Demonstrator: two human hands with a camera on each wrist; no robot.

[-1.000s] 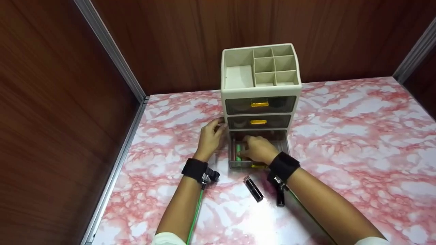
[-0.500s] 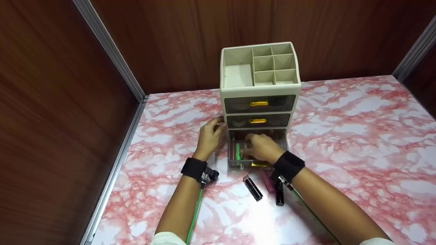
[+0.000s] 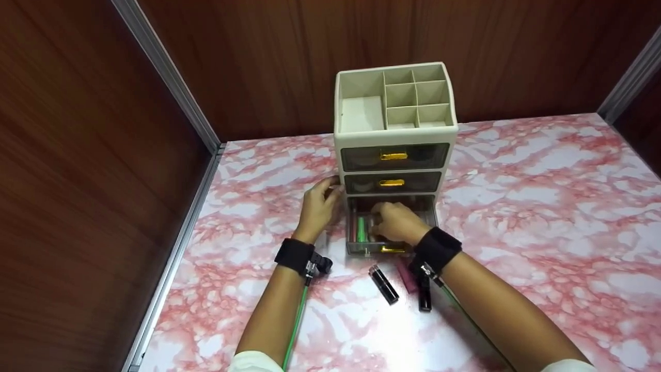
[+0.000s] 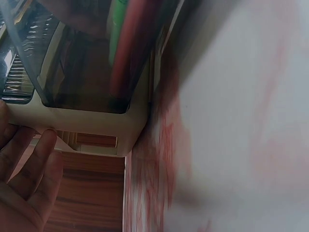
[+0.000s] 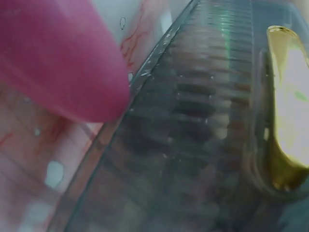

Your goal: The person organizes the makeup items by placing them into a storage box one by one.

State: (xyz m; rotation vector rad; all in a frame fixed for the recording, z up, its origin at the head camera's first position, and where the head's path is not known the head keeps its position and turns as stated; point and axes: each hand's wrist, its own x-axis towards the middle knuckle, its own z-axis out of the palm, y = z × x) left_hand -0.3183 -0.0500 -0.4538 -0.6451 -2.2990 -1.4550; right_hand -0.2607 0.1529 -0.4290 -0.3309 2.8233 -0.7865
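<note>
A cream drawer organizer (image 3: 395, 136) stands on the table with its bottom drawer (image 3: 359, 249) pulled out. My left hand (image 3: 317, 209) rests its fingertips on the organizer's left side, also seen in the left wrist view. My right hand (image 3: 397, 222) reaches down into the drawer, fingers bent and pointing left; I cannot tell whether it holds anything. Just left of its fingers lies a green tube (image 3: 361, 230). Along the drawer's left wall, the left wrist view shows a reddish tube (image 4: 133, 43) beside the green one.
In front of the drawer lie a black tube with a clear end (image 3: 383, 284), a dark pink tube (image 3: 406, 276) and another black tube (image 3: 424, 297) partly under the right wrist. Brown wood panels (image 3: 268, 67) enclose the marbled table (image 3: 526, 217).
My right hand has drawn back a little to the right from the green tube, which now lies uncovered in the drawer. The left hand stays at the organizer's side.
</note>
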